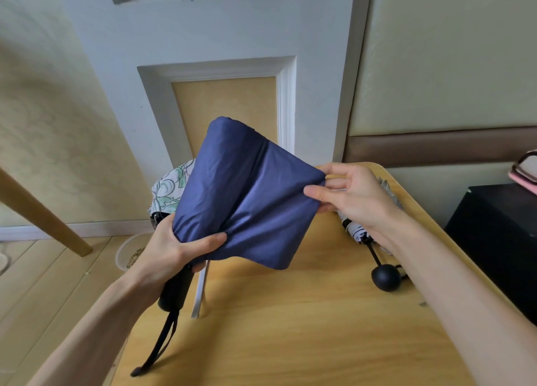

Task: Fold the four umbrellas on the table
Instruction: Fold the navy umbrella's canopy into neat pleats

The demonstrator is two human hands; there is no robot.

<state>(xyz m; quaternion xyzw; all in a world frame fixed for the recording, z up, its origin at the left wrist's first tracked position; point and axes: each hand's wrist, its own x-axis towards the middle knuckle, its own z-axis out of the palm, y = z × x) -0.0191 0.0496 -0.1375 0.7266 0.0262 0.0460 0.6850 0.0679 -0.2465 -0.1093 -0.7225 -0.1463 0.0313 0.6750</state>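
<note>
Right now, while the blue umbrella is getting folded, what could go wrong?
1. The right hand pinches only an edge of the blue umbrella, so the cloth might slip out and the fold come loose.
2. The right forearm hangs just above the round-handled umbrella, which lies near the side of the table. A swing could knock it off.
3. The black wrist strap dangles below the left hand and might catch in the folds.

Held umbrella above table, left hand at its lower end, right hand at its right edge. Second umbrella behind it, leftward. Third umbrella lies on table, right.
</note>
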